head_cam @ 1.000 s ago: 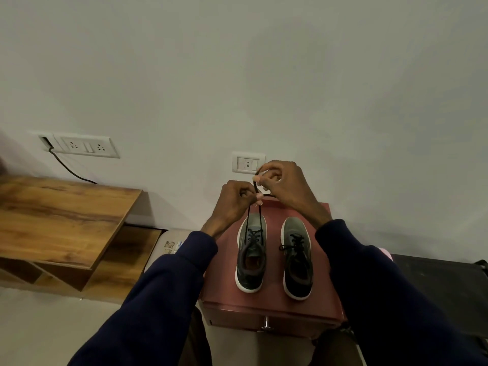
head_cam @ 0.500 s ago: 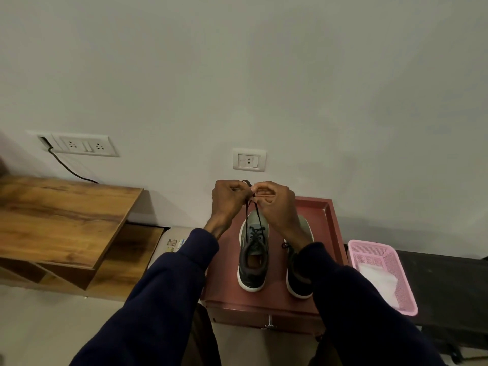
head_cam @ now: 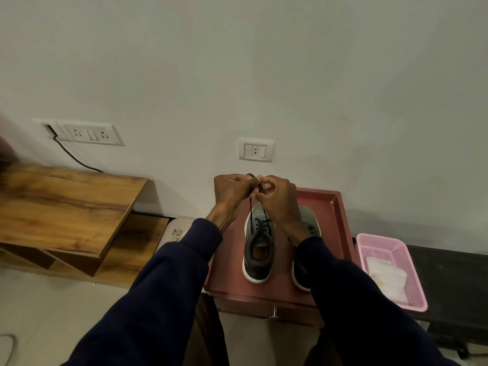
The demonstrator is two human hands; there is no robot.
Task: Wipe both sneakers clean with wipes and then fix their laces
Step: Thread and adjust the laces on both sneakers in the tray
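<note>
Black laces (head_cam: 250, 211), two strands, run taut from the eyelets of the left sneaker (head_cam: 258, 260) up to both hands, which meet above its toe. Left hand (head_cam: 232, 192): fingers curled, pinching the lace ends. Right hand (head_cam: 278, 204): thumb and forefinger pinching the same laces, with a small loop showing over the knuckles. Both sneakers stand side by side, toes to the wall, on a dark red cabinet (head_cam: 340, 223). The right sneaker (head_cam: 308, 223) is largely covered by the right forearm. Pink basket (head_cam: 383, 245): just beside the cabinet, holding white wipes (head_cam: 386, 276). Wooden shelf (head_cam: 66, 204): to the left. Against one second ago, the right hand is lower, below the wall socket (head_cam: 255, 150), and closer to the left hand. Against half a second ago, the grip is little changed.
</note>
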